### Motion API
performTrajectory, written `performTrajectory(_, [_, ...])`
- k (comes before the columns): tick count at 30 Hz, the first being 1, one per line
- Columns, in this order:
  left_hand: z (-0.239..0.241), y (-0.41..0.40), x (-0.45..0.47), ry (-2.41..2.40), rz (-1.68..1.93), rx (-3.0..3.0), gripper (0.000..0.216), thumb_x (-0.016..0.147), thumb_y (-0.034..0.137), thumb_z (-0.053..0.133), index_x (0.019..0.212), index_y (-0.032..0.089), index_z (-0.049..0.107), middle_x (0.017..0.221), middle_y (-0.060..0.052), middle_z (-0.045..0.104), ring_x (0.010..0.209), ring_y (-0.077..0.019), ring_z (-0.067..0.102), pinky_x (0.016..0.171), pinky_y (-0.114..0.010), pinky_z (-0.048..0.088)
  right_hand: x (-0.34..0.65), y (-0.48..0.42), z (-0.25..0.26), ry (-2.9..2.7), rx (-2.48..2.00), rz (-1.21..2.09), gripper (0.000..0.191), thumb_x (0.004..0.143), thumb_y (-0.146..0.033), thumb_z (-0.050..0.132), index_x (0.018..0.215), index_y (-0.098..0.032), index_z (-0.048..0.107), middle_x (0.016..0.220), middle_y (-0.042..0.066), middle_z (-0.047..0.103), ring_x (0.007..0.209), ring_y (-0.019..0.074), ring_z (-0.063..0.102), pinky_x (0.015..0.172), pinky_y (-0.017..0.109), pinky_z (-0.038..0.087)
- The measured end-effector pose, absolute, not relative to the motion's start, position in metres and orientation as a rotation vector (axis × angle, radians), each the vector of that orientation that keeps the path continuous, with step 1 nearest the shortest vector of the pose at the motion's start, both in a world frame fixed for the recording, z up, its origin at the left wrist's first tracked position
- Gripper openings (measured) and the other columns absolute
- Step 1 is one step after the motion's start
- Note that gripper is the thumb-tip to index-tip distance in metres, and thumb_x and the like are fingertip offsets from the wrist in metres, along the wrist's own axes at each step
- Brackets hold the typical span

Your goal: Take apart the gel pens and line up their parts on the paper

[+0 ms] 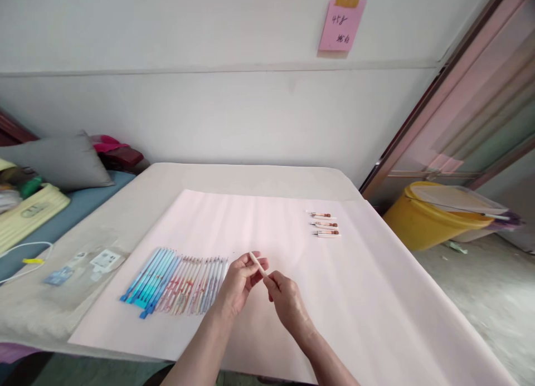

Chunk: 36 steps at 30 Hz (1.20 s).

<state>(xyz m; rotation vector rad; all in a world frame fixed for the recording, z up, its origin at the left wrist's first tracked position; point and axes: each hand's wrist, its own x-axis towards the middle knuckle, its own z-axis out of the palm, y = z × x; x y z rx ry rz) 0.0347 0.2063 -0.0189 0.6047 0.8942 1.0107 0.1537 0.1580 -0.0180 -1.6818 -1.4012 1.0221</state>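
Observation:
Both my hands meet over the middle of a pale pink sheet (271, 219) on the table. My left hand (238, 283) and my right hand (286, 299) pinch a thin pale pen part (258, 263) between their fingertips, one at each end. Just left of my left hand lies a row of several pens (175, 283), blue ones on the left, pink-patterned ones on the right. Farther back on the right lie three short pen pieces (325, 224) with brown ends.
Clear plastic packets (83, 263) lie on the table's left side off the sheet. A bed with a grey pillow (58, 160) and a yellow case (29, 213) is at left. A yellow bucket (434, 216) stands on the floor at right. A pink note (341, 25) hangs on the wall.

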Motion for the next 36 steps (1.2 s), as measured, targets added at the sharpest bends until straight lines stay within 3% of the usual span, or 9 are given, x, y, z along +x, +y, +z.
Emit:
performTrajectory(5, [-0.02,0.206,0.034,1.103,1.035,0.743,0.02,0.062,0.029,0.071,0.072,0.016,0.06,0.073,-0.005,0.064,0.073,-0.0155,0.06,0.069,-0.027,0.046,0.156,0.157,-0.019,-1.481,-1.683,0.945,0.031,0.083,-0.037,0.042,0.057,-0.02,0.04,0.049,-0.004,0.043,0.047,0.0095,0.034,0.045,0.021,0.025])
performTrajectory(10, [-0.016,0.207,0.033,0.931,1.027,0.594,0.029,0.063,0.028,0.07,0.087,0.016,0.062,0.086,-0.01,0.066,0.084,-0.0196,0.062,0.074,-0.031,0.047,0.158,0.157,-0.021,-1.503,-1.706,0.929,0.03,0.084,-0.036,0.041,0.058,-0.02,0.041,0.05,-0.004,0.044,0.047,0.01,0.036,0.046,0.021,0.025])
performTrajectory(14, [-0.018,0.209,0.031,1.104,1.1,0.687,0.023,0.062,0.032,0.071,0.066,0.015,0.056,0.068,-0.004,0.064,0.067,-0.0134,0.061,0.06,-0.022,0.045,0.16,0.157,-0.02,-1.565,-1.688,0.935,0.024,0.081,-0.031,0.045,0.059,-0.02,0.043,0.051,-0.004,0.043,0.048,0.01,0.035,0.046,0.021,0.025])
performTrajectory(18, [-0.024,0.213,0.027,1.16,1.206,0.538,0.027,0.061,0.033,0.073,0.065,0.015,0.053,0.065,-0.001,0.062,0.06,-0.0088,0.058,0.053,-0.017,0.042,0.162,0.158,-0.019,-1.538,-1.698,0.933,0.022,0.079,-0.032,0.047,0.06,-0.02,0.048,0.05,-0.004,0.043,0.048,0.0103,0.036,0.046,0.021,0.026])
performTrajectory(24, [-0.029,0.221,0.02,1.149,1.278,0.35,0.025,0.06,0.027,0.074,0.068,0.015,0.054,0.068,-0.002,0.063,0.06,-0.0079,0.058,0.05,-0.016,0.045,0.174,0.162,-0.015,-1.43,-1.628,1.058,0.023,0.08,-0.034,0.043,0.085,-0.021,0.062,0.049,-0.004,0.043,0.046,0.0111,0.04,0.047,0.022,0.03])
performTrajectory(36, [-0.031,0.212,0.03,1.029,1.24,0.336,0.02,0.063,0.023,0.073,0.066,0.014,0.055,0.068,-0.003,0.063,0.062,-0.01,0.061,0.054,-0.019,0.05,0.178,0.163,-0.017,-1.471,-1.668,0.98,0.016,0.077,-0.033,0.049,0.068,-0.022,0.055,0.049,-0.006,0.041,0.048,0.0099,0.038,0.046,0.02,0.027])
